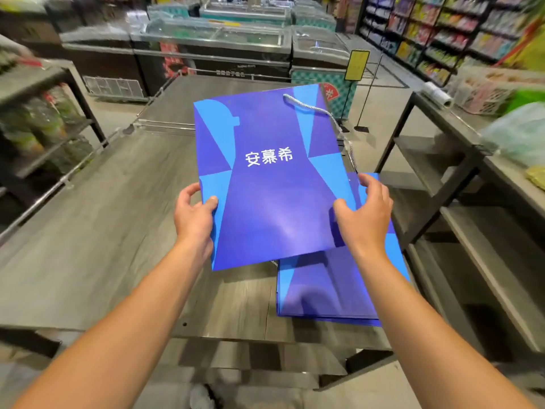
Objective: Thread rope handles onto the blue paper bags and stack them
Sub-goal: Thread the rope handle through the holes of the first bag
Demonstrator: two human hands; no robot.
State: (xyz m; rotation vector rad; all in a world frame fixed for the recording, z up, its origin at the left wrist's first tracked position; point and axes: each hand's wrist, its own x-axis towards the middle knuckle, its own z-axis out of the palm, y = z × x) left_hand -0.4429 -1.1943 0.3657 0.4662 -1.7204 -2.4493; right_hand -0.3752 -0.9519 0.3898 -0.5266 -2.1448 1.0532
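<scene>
A flat blue paper bag (271, 178) with white characters is lifted above the grey table (103, 231), tilted away from me. My left hand (193, 215) grips its left edge, thumb on top. Its right edge sits in the grip of my right hand (365, 214), thumb on the face and fingers curled over the side. A white rope handle (321, 112) runs from the bag's far edge down its right side. Under the bag's near right corner lies a stack of flat blue bags (327, 287) on the table.
Grey shelving (460, 219) stands close on the right, with a roll of plastic bags (438, 94) on top. A yellow sign on a stand (356, 65) and freezer cabinets (212, 51) lie beyond the table. Stocked shelves (38, 113) stand on the left.
</scene>
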